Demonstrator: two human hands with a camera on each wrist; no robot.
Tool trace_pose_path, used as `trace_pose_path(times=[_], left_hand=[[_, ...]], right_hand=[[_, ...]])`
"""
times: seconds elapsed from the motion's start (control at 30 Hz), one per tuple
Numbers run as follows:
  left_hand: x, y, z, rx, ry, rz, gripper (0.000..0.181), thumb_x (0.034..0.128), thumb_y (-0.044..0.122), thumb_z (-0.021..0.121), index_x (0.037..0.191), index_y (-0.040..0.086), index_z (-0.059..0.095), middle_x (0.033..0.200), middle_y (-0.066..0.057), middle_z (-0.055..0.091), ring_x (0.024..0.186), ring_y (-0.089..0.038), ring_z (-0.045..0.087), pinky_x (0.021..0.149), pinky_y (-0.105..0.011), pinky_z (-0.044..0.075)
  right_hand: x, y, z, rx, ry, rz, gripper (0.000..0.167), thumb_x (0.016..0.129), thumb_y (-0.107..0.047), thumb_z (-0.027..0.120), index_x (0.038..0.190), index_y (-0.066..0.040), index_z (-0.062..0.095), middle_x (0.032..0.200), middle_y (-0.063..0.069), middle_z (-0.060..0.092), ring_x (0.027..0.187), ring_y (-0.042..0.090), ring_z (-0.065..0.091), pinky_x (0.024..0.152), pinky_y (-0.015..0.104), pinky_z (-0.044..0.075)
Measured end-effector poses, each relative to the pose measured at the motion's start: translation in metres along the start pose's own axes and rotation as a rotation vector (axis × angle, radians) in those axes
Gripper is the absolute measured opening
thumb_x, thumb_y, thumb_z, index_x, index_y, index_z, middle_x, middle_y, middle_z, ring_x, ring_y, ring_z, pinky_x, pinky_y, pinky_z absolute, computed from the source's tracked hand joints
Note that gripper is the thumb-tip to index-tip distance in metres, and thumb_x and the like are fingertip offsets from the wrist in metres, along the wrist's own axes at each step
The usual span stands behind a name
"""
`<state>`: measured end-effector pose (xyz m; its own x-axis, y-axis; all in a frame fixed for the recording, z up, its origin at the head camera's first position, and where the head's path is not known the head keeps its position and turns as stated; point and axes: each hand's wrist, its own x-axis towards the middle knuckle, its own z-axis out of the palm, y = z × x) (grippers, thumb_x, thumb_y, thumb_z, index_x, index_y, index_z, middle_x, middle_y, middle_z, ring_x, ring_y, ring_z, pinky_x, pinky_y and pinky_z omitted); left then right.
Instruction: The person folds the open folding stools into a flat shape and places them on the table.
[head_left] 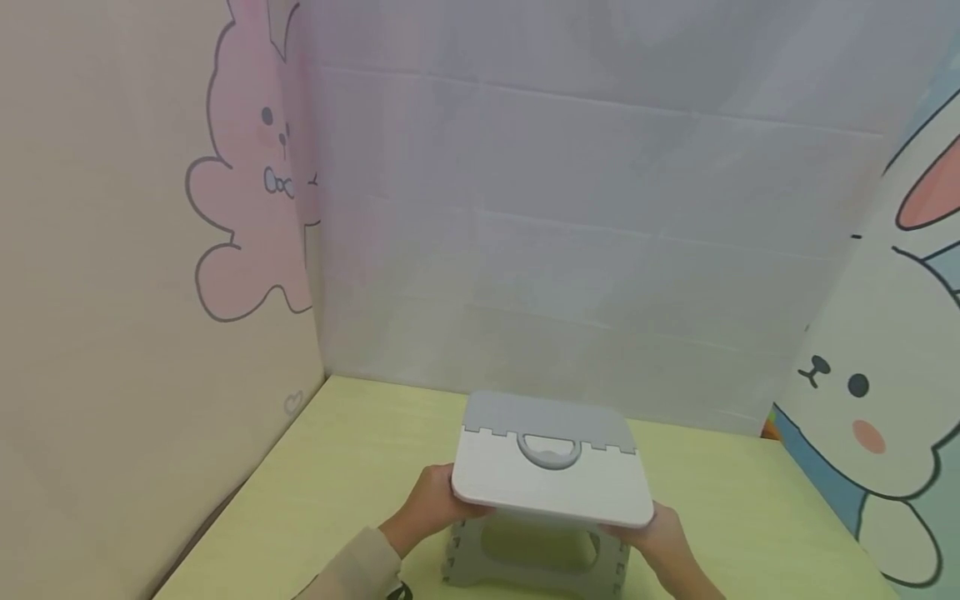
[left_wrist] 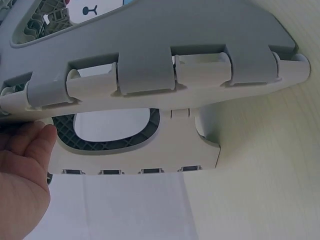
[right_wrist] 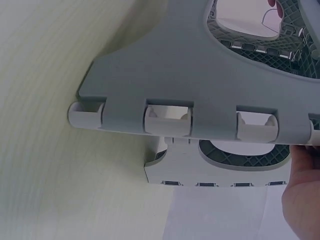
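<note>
A folding step stool (head_left: 555, 490) with a white and grey seat and a carrying handle (head_left: 550, 452) in its middle stands unfolded, its seat tilted towards the head camera. My left hand (head_left: 433, 503) grips the seat's left edge, while my right hand (head_left: 658, 537) holds the right edge near the front corner. Fingers of both hands are partly hidden under the seat. In the left wrist view, the left hand (left_wrist: 25, 172) lies against the stool's hinged side panel (left_wrist: 145, 70). The right wrist view has the right hand (right_wrist: 306, 197) beside a similar grey panel (right_wrist: 145, 75).
The stool is over a pale yellow table (head_left: 360, 450). A plain pale curtain (head_left: 570, 250) closes off the back. Sheets with cartoon rabbits stand on the left (head_left: 255, 167) and on the right (head_left: 877, 375).
</note>
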<state>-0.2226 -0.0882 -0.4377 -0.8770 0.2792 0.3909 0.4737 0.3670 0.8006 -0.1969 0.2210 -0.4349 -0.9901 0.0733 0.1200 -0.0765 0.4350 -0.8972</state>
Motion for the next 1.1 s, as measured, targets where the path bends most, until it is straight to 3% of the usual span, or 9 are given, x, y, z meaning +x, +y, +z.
trace_pose_path(times=[0.3, 0.6, 0.9, 1.1], left_hand=[[0.003, -0.001, -0.005, -0.038, -0.074, 0.011, 0.045, 0.0696, 0.012, 0.084, 0.108, -0.004, 0.068, 0.098, -0.015, 0.071, 0.087, -0.019, 0.068, 0.074, -0.025, 0.054], [0.003, -0.006, -0.006, -0.044, -0.089, 0.011, 0.044, 0.0693, 0.011, 0.084, 0.107, -0.004, 0.067, 0.098, -0.014, 0.072, 0.086, -0.016, 0.068, 0.074, -0.025, 0.054], [0.004, -0.001, -0.011, -0.059, -0.107, 0.014, 0.04, 0.0673, 0.007, 0.084, 0.102, -0.005, 0.069, 0.095, -0.016, 0.072, 0.082, -0.01, 0.066, 0.072, -0.024, 0.053], [0.004, -0.003, -0.01, -0.08, -0.102, 0.025, 0.039, 0.0659, 0.006, 0.085, 0.1, -0.006, 0.069, 0.092, -0.015, 0.072, 0.08, -0.008, 0.066, 0.07, -0.025, 0.054]], right_hand=[[0.003, -0.005, -0.003, -0.025, -0.02, 0.001, 0.042, 0.07, 0.0, 0.079, 0.107, 0.013, 0.062, 0.099, 0.021, 0.069, 0.083, 0.014, 0.065, 0.075, 0.029, 0.054], [0.003, -0.001, -0.003, 0.011, -0.057, -0.007, 0.041, 0.072, 0.002, 0.077, 0.108, 0.013, 0.061, 0.102, 0.021, 0.068, 0.082, 0.007, 0.063, 0.075, 0.026, 0.052], [0.004, -0.002, -0.002, 0.035, -0.076, -0.001, 0.042, 0.073, 0.002, 0.077, 0.11, 0.014, 0.06, 0.104, 0.021, 0.068, 0.084, 0.006, 0.062, 0.077, 0.027, 0.052], [0.003, -0.004, -0.002, 0.052, -0.047, 0.013, 0.045, 0.069, 0.004, 0.077, 0.109, 0.014, 0.061, 0.103, 0.023, 0.068, 0.085, 0.016, 0.066, 0.078, 0.034, 0.054]])
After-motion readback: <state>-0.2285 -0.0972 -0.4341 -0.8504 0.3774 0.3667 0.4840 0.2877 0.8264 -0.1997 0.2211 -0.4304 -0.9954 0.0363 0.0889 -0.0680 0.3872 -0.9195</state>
